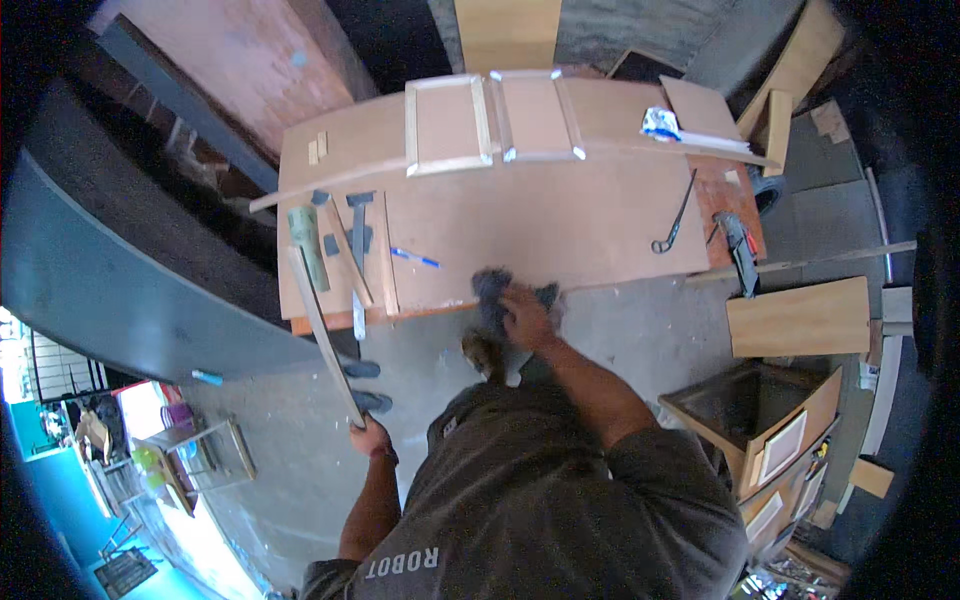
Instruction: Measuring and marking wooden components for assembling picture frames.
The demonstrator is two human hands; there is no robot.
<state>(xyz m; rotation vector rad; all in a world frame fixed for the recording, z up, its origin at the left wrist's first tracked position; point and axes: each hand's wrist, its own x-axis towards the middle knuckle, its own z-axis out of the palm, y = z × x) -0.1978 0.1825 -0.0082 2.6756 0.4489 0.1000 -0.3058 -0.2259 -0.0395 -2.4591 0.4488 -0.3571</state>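
Note:
My left hand (371,437), low at the left, is closed around the lower end of a long narrow wooden strip (322,335). The strip slants up and away, its far end over the bench's left part by a green cylinder (308,245). My right hand (530,318) grips a dark rag (491,286) at the near edge of the workbench (560,220); its fingers are partly hidden and blurred. Left of the rag lie a blue pen (415,257), a metal square (359,270) and thin wooden sticks (388,250).
Two rectangular wooden frames (449,165) lie toward the bench's back. A black hooked rod (676,215) and a grey tool with a red part (740,255) are at the right. An open wooden drawer box (705,400) stands right of me; a large dark curved panel (150,270) is left.

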